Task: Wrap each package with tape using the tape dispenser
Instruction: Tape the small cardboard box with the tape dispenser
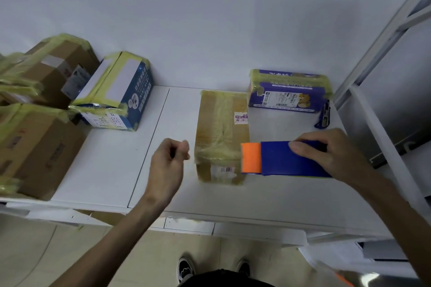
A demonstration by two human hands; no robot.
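A brown package [221,133], already banded in yellowish tape, is seen lying at the middle of the white table [112,170]. The tape dispenser [286,158] (blue, with an orange front end) is gripped from above by the right hand [326,154], with its orange end set against the package's near right corner. The left hand [168,165] is held just left of the package with its fingers curled; whether anything is pinched cannot be told. 1 purple package [289,91] stands behind, and taped boxes [35,147] are stacked at the left.
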